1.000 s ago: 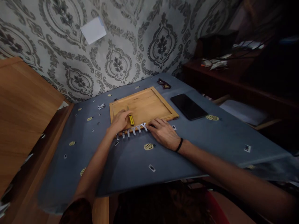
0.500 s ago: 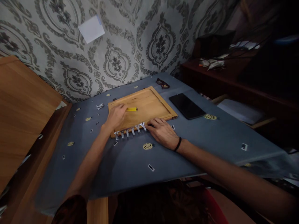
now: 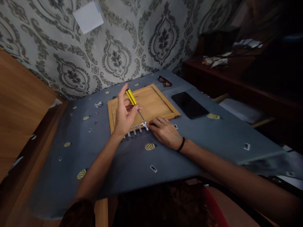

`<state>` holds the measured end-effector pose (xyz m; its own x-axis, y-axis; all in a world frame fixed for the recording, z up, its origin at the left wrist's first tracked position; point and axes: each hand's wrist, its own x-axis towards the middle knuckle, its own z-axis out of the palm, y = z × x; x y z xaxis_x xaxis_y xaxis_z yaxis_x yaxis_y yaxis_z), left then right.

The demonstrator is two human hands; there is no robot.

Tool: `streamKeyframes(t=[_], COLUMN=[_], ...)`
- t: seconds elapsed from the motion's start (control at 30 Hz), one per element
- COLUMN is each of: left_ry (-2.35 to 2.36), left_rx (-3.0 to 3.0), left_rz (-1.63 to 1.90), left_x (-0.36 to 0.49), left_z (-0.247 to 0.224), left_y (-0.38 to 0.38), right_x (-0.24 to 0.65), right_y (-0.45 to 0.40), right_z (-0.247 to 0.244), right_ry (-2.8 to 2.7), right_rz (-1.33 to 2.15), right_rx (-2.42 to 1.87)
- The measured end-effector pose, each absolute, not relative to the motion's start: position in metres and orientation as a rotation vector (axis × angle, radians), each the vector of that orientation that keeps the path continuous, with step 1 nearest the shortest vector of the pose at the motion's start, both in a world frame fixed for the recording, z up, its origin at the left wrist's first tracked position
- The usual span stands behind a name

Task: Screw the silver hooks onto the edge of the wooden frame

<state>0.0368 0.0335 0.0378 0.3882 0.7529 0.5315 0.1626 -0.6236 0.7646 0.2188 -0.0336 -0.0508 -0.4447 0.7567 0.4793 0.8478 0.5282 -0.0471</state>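
My left hand (image 3: 125, 113) holds a screwdriver (image 3: 131, 97) with a yellow handle, tilted so its shaft points down and right. The screwdriver's tip is close to the rightmost of several metal clips (image 3: 145, 126) along the near edge of a framed wooden board (image 3: 151, 101); whether it touches cannot be seen. The left forearm and hand cover the left end of the clip row. My right hand (image 3: 165, 132) rests at the board's near edge beside that clip, fingers bent and pressed together. What its fingertips pinch, if anything, is hidden.
A black tablet (image 3: 189, 105) lies right of the board, with eyeglasses (image 3: 164, 81) behind it. Small loose metal pieces (image 3: 98, 104) lie on the patterned blue tablecloth (image 3: 123, 170) at left. A patterned wall borders the table's back, and a wooden panel (image 3: 23, 97) stands at left.
My left hand has lifted off the board and turned the screwdriver from lying flat to pointing down at the rightmost clip. My right hand has stayed nearly in place. The view has shifted slightly.
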Motion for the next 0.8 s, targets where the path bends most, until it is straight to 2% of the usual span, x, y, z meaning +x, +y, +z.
streamKeyframes(t=[0.27,0.8], left_ry=[0.778,0.72], left_rx=[2.029,2.092], left_rz=[1.204,1.23], left_x=[0.04,0.041], left_z=[0.017,0.004], left_y=[0.037,0.041], right_x=[0.219,0.219], right_y=[-0.035,-0.035], right_z=[-0.05,-0.05], right_ry=[-2.342,-2.322], right_rz=[-0.277,-0.335], right_rx=[-1.318,-1.296])
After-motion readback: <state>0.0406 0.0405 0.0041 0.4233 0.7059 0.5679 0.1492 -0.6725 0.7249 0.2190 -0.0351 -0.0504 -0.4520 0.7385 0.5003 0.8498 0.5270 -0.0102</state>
